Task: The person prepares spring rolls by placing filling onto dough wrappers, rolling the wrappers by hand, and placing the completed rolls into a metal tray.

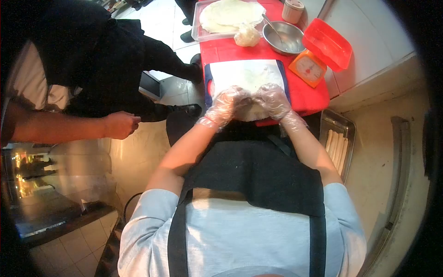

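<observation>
My left hand (227, 102) and my right hand (275, 99), both in clear plastic gloves, meet at the near edge of a white cutting board (226, 71) with blue sides. Their fingers are curled in and pinch a thin pale wrapper (253, 113) between them. Its near edge hangs toward my apron, and my fingers hide part of it. Beyond the board, a clear plastic tray (195, 27) holds a pile of large round wrappers (228, 15). Beside that tray sits a small knotted plastic bag (247, 36) with pale contents.
On the red tabletop (318, 98) stand a steel bowl (288, 42) with a spoon, an orange kitchen scale (308, 68), a red plastic container (326, 44) and a lidded jar (292, 11). At right, a metal tray (350, 121) holds several pale rolls. Another person's hand (121, 125) reaches in from the left.
</observation>
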`<state>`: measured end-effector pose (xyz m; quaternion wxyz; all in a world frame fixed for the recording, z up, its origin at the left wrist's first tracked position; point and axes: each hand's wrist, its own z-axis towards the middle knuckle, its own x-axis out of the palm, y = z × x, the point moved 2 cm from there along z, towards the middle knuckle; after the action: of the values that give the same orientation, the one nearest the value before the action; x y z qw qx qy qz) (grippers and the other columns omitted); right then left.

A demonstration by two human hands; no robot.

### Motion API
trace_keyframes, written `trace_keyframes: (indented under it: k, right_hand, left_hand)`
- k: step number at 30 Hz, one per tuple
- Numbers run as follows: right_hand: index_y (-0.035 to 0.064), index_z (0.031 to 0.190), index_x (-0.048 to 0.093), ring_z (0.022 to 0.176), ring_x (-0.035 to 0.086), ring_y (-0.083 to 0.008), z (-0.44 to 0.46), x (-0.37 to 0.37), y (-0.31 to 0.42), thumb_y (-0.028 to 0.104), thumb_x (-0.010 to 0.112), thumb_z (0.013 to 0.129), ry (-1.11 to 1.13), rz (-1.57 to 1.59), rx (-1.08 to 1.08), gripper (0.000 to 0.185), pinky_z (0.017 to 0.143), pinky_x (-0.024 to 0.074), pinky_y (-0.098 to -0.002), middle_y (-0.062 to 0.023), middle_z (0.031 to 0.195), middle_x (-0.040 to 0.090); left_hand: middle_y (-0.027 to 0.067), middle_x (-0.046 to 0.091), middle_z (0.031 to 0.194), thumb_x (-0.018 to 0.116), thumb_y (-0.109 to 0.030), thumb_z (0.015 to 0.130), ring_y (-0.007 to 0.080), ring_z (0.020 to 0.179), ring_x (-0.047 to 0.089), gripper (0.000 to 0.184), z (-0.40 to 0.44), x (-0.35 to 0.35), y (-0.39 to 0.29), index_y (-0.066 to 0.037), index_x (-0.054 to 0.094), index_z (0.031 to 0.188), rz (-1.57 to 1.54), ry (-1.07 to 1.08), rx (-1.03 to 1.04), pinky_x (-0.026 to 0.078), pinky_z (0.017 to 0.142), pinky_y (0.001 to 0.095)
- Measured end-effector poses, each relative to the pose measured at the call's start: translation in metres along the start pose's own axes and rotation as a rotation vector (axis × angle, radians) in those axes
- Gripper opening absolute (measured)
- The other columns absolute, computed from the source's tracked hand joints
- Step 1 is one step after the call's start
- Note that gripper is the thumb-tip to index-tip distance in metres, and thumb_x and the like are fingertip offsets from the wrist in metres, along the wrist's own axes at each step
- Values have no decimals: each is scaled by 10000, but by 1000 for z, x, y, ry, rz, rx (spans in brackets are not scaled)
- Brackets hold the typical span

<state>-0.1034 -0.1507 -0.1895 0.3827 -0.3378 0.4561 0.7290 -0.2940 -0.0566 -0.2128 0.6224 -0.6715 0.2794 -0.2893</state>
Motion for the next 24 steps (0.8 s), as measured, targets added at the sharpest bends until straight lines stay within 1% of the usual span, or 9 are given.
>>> trace_keyframes:
  k: [1, 3, 6, 10, 12, 15, 18, 20, 24]
  right_hand:
    - [115, 1009, 733, 925, 636, -336, -1, -3, 1, 296, 736, 776, 51, -46, 37, 294, 863, 492, -446, -139, 939, 672]
    - [117, 1044, 728, 949, 643, -340, -9, -22, 8, 310, 759, 756, -50, -57, 24, 348, 865, 493, -453, -137, 978, 684]
    - [149, 1131, 696, 1074, 600, -360, -41, -35, 5, 329, 800, 709, -145, -63, 49, 470, 939, 462, -478, -131, 1133, 651]
    - [174, 1086, 689, 1190, 544, -355, -64, -30, 17, 271, 806, 718, -187, -116, -36, 398, 1006, 414, -484, -96, 1239, 604]
    - [165, 1029, 692, 1194, 549, -339, -65, -18, 18, 239, 800, 731, -272, -181, -145, 326, 996, 416, -484, -86, 1237, 607]
    - [151, 841, 696, 1140, 580, -304, -42, -19, 18, 198, 782, 733, -393, -149, -19, 146, 938, 450, -476, -51, 1163, 648]
    - [147, 797, 703, 1029, 624, -296, -10, -21, 0, 173, 751, 734, -440, -176, 49, 83, 892, 489, -445, -59, 1030, 689]
    - [146, 805, 707, 973, 645, -286, 9, -9, -24, 171, 734, 736, -401, -181, 62, 79, 868, 507, -427, -68, 966, 695]
    - [141, 776, 702, 868, 673, -238, 42, 6, -55, 285, 691, 728, -156, -507, 371, 153, 795, 543, -411, -57, 855, 684]
  left_hand:
    - [134, 700, 1064, 751, -119, 803, 304, 998, 670, 278, -1, 3, -7, -85, 696, 1073, 238, 15, 122, 528, 883, 374]
    - [131, 712, 988, 713, -54, 820, 274, 918, 687, 136, -9, 6, -21, -84, 729, 952, -278, -92, -182, 548, 814, 350]
    - [114, 720, 921, 709, -41, 830, 260, 881, 696, 115, -14, -33, -21, -89, 744, 929, 889, -53, 607, 559, 786, 349]
    - [101, 735, 928, 721, -37, 815, 247, 923, 708, 165, -31, -38, -22, -82, 751, 971, 681, -102, 326, 564, 822, 344]
    - [129, 705, 1130, 800, -183, 766, 286, 1039, 674, 297, -34, -33, -33, -73, 738, 1035, 824, -91, 475, 531, 920, 381]
    - [152, 635, 1284, 838, -338, 705, 317, 1162, 612, 460, -39, -16, -55, -65, 717, 1055, 951, -17, 571, 462, 1037, 429]
    - [135, 656, 1228, 813, -321, 738, 307, 1172, 600, 361, -21, -20, -38, -61, 716, 969, 978, -89, 516, 463, 1033, 431]
    - [116, 675, 1099, 790, -286, 758, 287, 1123, 609, 296, 3, -21, -31, -68, 706, 940, 617, -192, 227, 483, 972, 429]
    - [107, 669, 972, 763, -217, 776, 298, 1027, 617, 243, 34, -29, -46, -85, 697, 969, 1018, -245, 223, 491, 898, 434]
